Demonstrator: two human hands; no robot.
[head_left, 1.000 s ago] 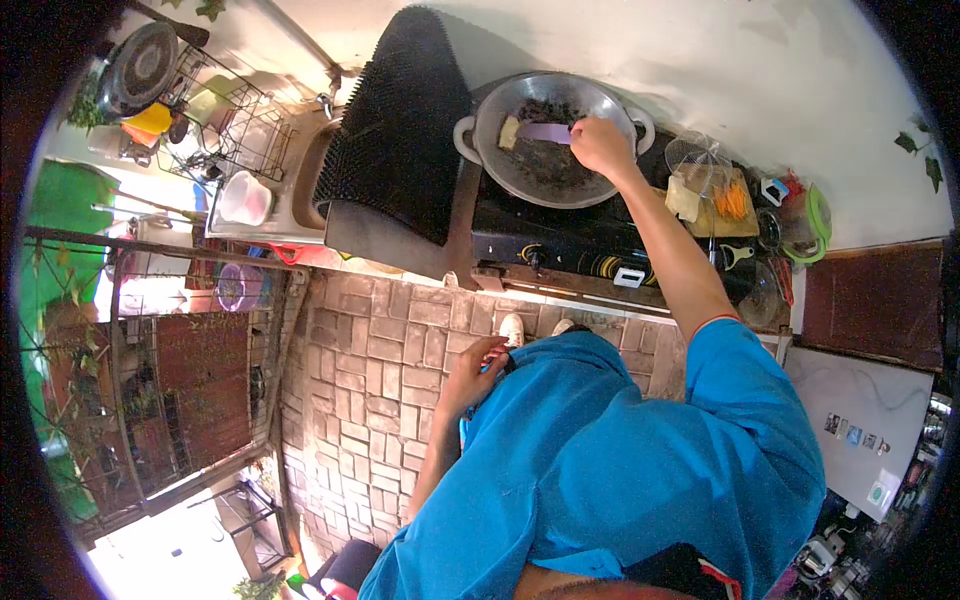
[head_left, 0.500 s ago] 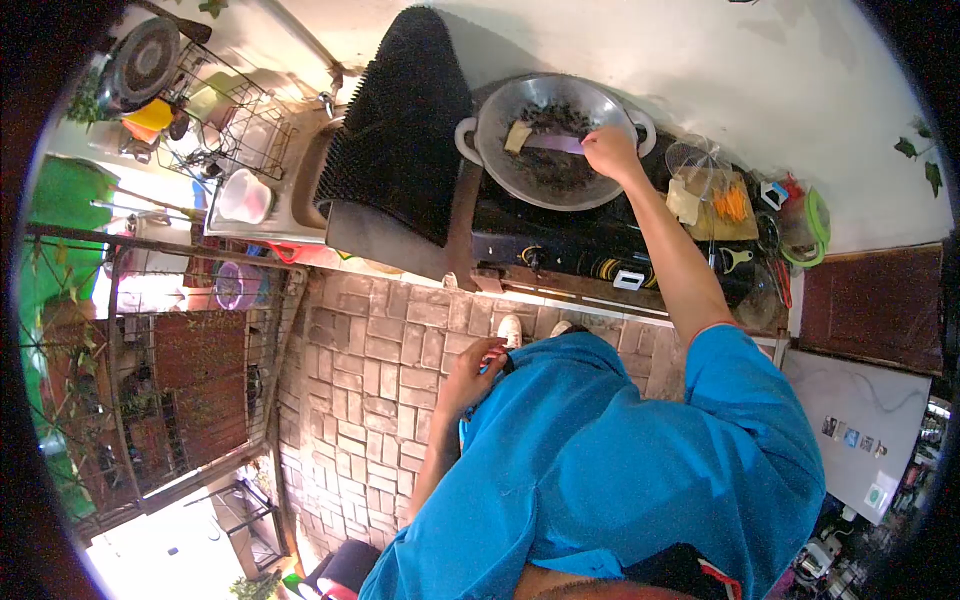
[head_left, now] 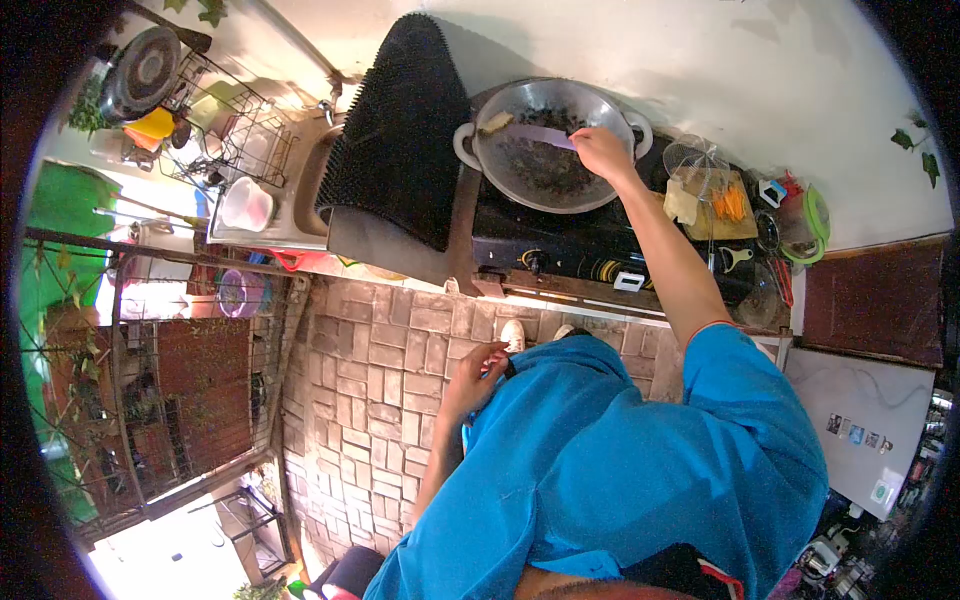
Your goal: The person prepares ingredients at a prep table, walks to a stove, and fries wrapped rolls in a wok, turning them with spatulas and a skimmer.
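Note:
A wide metal wok (head_left: 500, 180) with two side handles sits on the black stove, dark chopped food (head_left: 560, 165) spread over its bottom. My right hand (head_left: 602, 153) is closed round a spatula (head_left: 540, 134) with a flat purple handle and a pale head. That head rests against the wok's left inner wall. Low by my body, near my clothes, my left hand (head_left: 475, 378) hangs with loosely bent fingers, apart from the stove; I see nothing held in it.
Right of the wok, a cutting board (head_left: 735, 222) carries orange strips and a pale block (head_left: 681, 203), with a wire skimmer (head_left: 698, 160) beside it. A green-rimmed container (head_left: 815, 225) stands further right. Leftward are a black spiky mat (head_left: 400, 130), a sink (head_left: 312, 190) and a dish rack (head_left: 265, 130).
The spatula's head has slid left and slightly up, from the food onto the wok's left wall. My right hand has shifted a little left with it. My left hand has barely moved.

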